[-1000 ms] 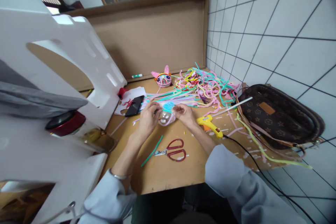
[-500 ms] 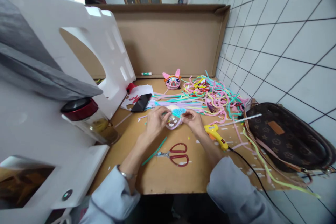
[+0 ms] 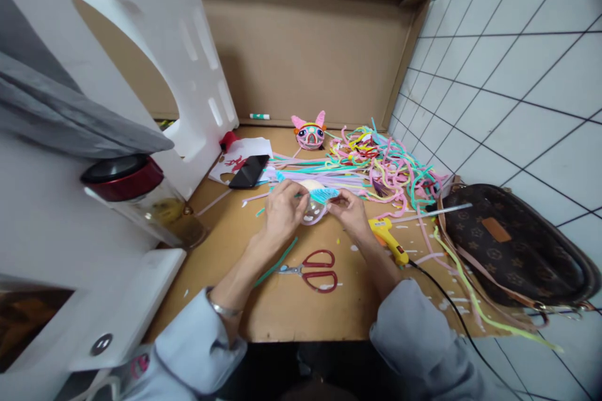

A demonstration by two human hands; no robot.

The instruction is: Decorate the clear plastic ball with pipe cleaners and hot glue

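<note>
Both hands meet over the middle of the wooden table (image 3: 291,313). My left hand (image 3: 282,213) and my right hand (image 3: 348,214) together hold a small clear round ball (image 3: 314,212) partly wrapped in pink and blue pipe cleaner. The blue fuzzy part sits on top, between my fingertips. A loose green pipe cleaner (image 3: 276,260) lies just below my left wrist. Red-handled scissors (image 3: 314,269) lie shut on the table between my forearms.
A yellow glue gun (image 3: 388,239) with a black cord lies by my right wrist. A heap of coloured pipe cleaners (image 3: 376,166) and a finished pink animal head (image 3: 309,131) sit behind. Brown bag (image 3: 512,244) at right; black phone (image 3: 249,171) and red-lidded jar (image 3: 141,197) at left.
The view has tipped downward and shifted a little. My hands stay together on the wrapped ball, with only small finger movements.
</note>
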